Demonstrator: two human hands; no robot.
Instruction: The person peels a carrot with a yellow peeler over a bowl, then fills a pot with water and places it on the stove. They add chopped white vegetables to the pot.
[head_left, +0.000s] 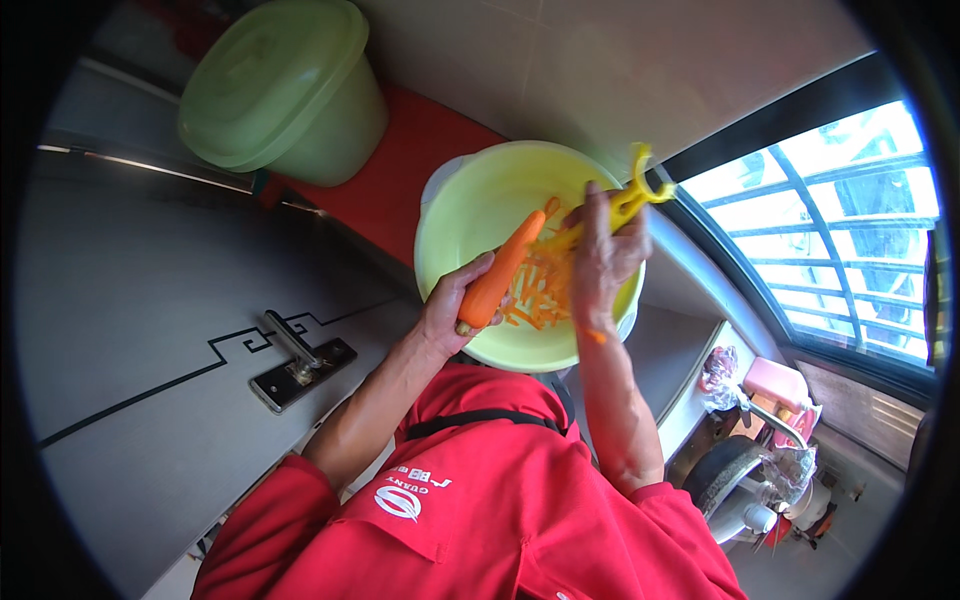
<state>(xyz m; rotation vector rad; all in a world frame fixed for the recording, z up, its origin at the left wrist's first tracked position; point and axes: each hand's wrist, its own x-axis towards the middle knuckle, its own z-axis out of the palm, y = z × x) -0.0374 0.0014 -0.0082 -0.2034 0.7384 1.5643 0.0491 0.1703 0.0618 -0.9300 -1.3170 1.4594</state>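
Note:
A peeled-looking orange carrot (501, 274) rests in my left hand (452, 300), its thick end toward my palm and its tip pointing up and right over a pale green plastic basin (469, 214). My right hand (606, 251) grips a yellow plastic peeler (626, 206), whose forked head sticks out past the basin's right rim; the hand is slightly blurred. Carrot peelings (536, 296) lie in a heap on the basin floor, between and below my hands. A small orange scrap (596, 336) clings to my right wrist.
A lidded green tub (330, 127) stands on the red surface (431, 142) left of the basin. A door handle (300, 360) is at left, a barred window (832, 225) at right. At lower right are a black pan (720, 469), a faucet (776, 420) and a pink container (776, 381).

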